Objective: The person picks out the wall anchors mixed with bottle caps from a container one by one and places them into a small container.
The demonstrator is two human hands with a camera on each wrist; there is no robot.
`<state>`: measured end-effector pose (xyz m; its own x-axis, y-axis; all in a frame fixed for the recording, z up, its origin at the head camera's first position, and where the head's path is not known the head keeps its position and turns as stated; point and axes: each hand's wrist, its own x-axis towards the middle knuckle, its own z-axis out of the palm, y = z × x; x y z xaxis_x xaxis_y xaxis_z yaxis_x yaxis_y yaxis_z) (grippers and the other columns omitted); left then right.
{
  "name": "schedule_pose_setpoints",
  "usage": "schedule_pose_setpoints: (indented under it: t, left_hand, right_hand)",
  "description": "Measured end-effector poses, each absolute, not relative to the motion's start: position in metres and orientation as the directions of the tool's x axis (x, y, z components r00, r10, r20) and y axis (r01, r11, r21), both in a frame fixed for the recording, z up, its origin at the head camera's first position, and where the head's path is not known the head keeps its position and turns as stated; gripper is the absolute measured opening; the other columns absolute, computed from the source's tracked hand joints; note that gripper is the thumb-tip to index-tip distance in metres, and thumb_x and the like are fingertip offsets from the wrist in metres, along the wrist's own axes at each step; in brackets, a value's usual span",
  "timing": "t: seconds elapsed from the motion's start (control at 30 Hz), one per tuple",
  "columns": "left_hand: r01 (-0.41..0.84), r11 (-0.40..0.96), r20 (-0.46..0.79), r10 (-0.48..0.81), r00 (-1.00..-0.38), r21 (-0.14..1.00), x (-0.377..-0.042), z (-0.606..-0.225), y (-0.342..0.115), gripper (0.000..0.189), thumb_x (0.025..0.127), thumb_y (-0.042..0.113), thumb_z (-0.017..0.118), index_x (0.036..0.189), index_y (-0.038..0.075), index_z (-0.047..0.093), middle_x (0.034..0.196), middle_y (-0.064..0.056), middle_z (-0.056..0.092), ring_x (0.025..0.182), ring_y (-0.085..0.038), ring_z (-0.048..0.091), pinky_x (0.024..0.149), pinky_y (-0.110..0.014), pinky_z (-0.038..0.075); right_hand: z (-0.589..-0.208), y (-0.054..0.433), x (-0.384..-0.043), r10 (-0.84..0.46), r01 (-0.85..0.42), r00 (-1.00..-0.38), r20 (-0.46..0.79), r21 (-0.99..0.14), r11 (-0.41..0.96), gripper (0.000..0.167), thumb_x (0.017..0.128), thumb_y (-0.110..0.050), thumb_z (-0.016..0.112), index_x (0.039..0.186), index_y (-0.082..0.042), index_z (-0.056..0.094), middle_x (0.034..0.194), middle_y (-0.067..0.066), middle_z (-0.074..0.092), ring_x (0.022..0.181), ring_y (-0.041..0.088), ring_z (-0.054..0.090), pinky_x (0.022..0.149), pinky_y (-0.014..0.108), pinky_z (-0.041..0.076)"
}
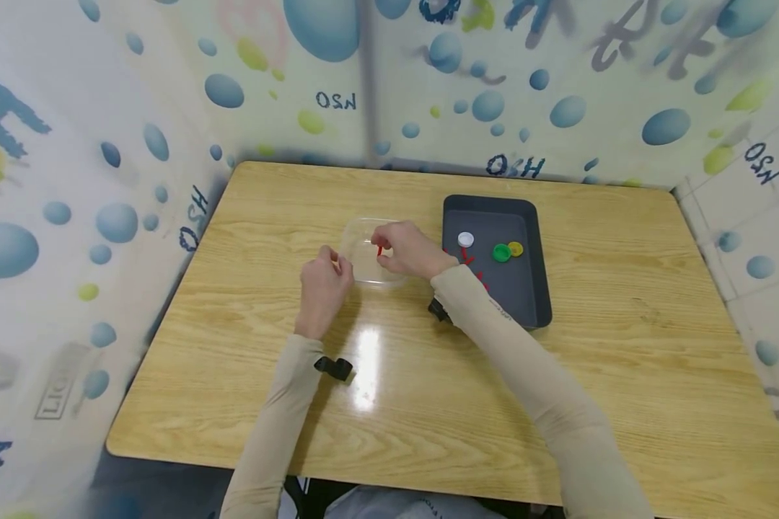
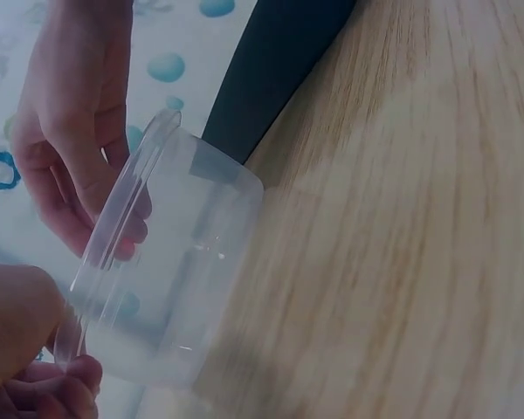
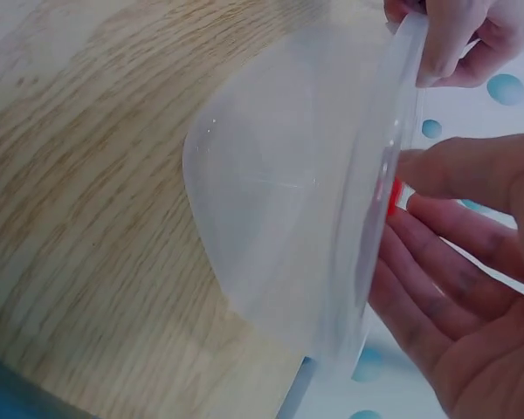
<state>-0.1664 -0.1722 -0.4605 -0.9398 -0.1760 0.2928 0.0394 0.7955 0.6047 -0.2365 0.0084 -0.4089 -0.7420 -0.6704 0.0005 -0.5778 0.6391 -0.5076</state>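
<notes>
A clear plastic container stands on the table, its rim upward. My left hand pinches the rim at its left side; the left wrist view shows the thumb and fingers on either side of the container's edge. Over the container's right part is my right hand, holding a small red piece between thumb and fingers. In the right wrist view only a bit of the red piece shows beside the rim, so its full shape is hidden.
To the right stands a dark grey tray. Inside it lie a white cap, a green cap, a yellow cap and several small red pieces. The right forearm crosses over the tray's lower left corner. Printed walls border the wooden table.
</notes>
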Motion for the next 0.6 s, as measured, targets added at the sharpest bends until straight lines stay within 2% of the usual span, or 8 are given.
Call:
schedule_pose_setpoints:
  t: [0.33, 0.6]
  left_hand:
    - [0.035, 0.787, 0.268, -0.168, -0.949, 0.616, -0.166, -0.460, -0.170, 0.018, 0.095, 0.012, 0.053, 0.092, -0.004, 0.061, 0.067, -0.015, 0.066, 0.059, -0.030, 0.063, 0.055, -0.041, 0.050]
    - [0.050, 0.781, 0.275, -0.158, -0.949, 0.622, -0.166, -0.461, -0.170, 0.019, 0.095, 0.012, 0.052, 0.093, -0.005, 0.061, 0.066, -0.015, 0.065, 0.055, -0.027, 0.061, 0.050, -0.038, 0.047]
  right_hand:
    - [-0.409, 0.013, -0.237, -0.652, -0.548, -0.758, -0.008, -0.534, 0.644, 0.030, 0.089, -0.010, 0.073, 0.115, 0.004, 0.068, 0.111, 0.016, 0.073, 0.102, 0.026, 0.068, 0.094, 0.036, 0.054]
    - [-0.409, 0.029, -0.235, -0.627, -0.499, -0.779, -0.029, -0.575, 0.648, 0.030, 0.093, -0.010, 0.068, 0.119, 0.003, 0.067, 0.118, 0.018, 0.071, 0.108, 0.028, 0.066, 0.098, 0.038, 0.052]
